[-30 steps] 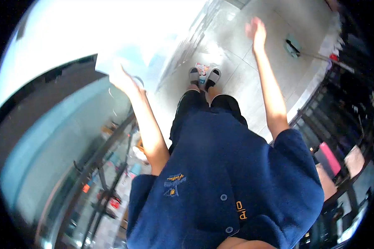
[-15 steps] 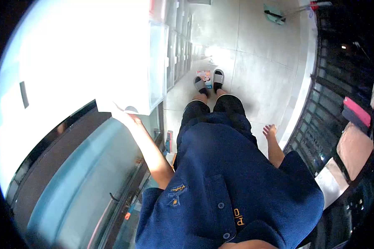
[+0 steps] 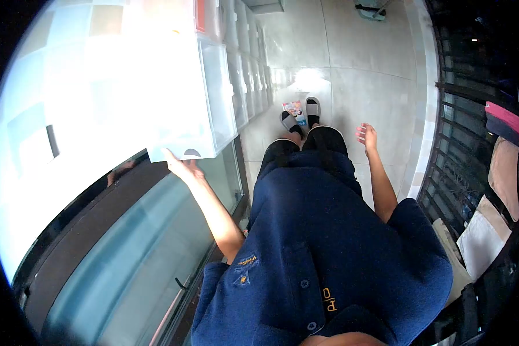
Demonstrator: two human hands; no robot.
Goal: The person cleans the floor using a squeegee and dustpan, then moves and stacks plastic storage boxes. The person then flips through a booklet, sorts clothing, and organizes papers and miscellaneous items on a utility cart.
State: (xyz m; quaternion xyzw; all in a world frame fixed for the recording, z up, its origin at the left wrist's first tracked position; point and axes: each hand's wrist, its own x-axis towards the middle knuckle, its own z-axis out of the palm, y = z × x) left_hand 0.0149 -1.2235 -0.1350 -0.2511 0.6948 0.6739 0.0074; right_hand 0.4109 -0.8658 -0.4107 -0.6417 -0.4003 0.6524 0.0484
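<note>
While nothing is held by the right hand (image 3: 368,138), which is raised over the floor (image 3: 375,86) with its fingers loosely bent, a translucent box (image 3: 216,98) is gripped by the left hand (image 3: 185,167). The left thumb is laid against the box's near face and the fingers are tucked under its bottom edge, so that edge appears to be clamped between them; how firmly cannot be told.

For good control, the bottom edge should be pinched evenly and the box held level. Its weight would probably be better shared if the right hand were brought to the opposite side. Care is also called for near the row of boxes (image 3: 251,69), which is lined up along the left edge of the floor, just beyond.

The box is positioned ahead and to the left of the navy shirt (image 3: 323,242), mostly extended forward from the grip. The grip is set between the bottom edge's left corner and a dark half-round opening (image 3: 191,153). What bears the far part of the box is lost in glare. Between the slippers (image 3: 313,106), a printed packet (image 3: 294,109) is seen on the floor.
</note>
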